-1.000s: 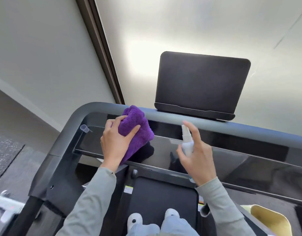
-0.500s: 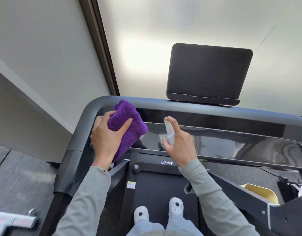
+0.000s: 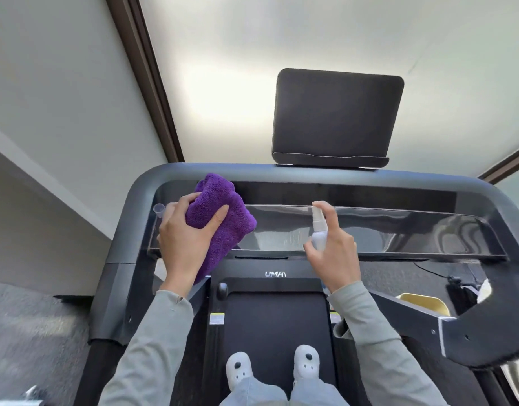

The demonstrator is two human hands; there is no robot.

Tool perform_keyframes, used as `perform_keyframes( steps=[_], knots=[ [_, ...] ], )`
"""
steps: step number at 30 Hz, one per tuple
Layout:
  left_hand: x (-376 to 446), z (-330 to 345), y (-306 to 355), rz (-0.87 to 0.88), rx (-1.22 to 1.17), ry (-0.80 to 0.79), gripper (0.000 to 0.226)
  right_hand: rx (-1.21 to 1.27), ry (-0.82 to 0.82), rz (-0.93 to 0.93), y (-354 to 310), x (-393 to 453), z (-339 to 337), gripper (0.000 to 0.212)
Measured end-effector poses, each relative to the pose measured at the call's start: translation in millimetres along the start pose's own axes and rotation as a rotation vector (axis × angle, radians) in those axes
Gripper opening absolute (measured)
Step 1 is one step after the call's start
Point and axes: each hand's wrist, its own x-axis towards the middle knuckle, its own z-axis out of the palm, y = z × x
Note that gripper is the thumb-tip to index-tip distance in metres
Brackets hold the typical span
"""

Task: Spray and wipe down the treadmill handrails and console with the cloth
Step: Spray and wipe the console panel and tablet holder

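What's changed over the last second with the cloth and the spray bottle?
No change of grip: the left hand still holds the purple cloth on the console's left end, and the right hand still aims the spray bottle at the panel. Mostly the view shifted, tilting further down.

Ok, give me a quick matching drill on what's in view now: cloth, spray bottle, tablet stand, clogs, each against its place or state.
Things:
1. cloth
2. spray bottle
3. tablet stand
4. clogs

Places or states:
A. on the treadmill belt
B. gripped in the right hand, forefinger on its top
C. bunched in the left hand at the console's left end
D. standing on the front rail, above the console

Pairs: 1-C, 2-B, 3-D, 4-A
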Motion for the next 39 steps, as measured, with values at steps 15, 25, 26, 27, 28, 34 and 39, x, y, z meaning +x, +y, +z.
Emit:
perform_keyframes(
  steps=[15, 25, 26, 27, 28, 34, 39],
  knots=[
    [-34.4, 64.4, 42.9, 0.048, 0.014, -0.027, 0.046, 0.048, 0.086, 0.092, 96.1, -2.3, -59.2, 0.063],
    [-67.8, 122.2, 80.6, 0.07, 0.014, -0.075, 0.054, -0.084, 0.131, 0.239, 176.2, 12.0, -112.9, 0.061],
    [-71.3, 126.7, 82.1, 0.067, 0.013, -0.077, 0.053, -0.07, 0.152, 0.253, 180.7, 12.3, -115.3, 0.06],
    [-74.6, 130.5, 83.0, 0.063, 0.012, -0.076, 0.051, -0.058, 0.172, 0.258, 184.0, 12.1, -117.4, 0.059],
    [-77.2, 133.7, 83.3, 0.061, 0.011, -0.074, 0.05, -0.047, 0.185, 0.253, 186.4, 11.6, -119.0, 0.059],
    [-82.1, 132.5, 79.8, 0.062, 0.029, -0.065, 0.051, -0.028, 0.099, 0.148, 180.2, 15.8, -118.6, 0.065],
    [-66.2, 105.6, 65.0, 0.08, 0.089, -0.007, 0.049, 0.049, 0.096, 0.075, 146.3, 24.8, -101.2, 0.069]
  ],
)
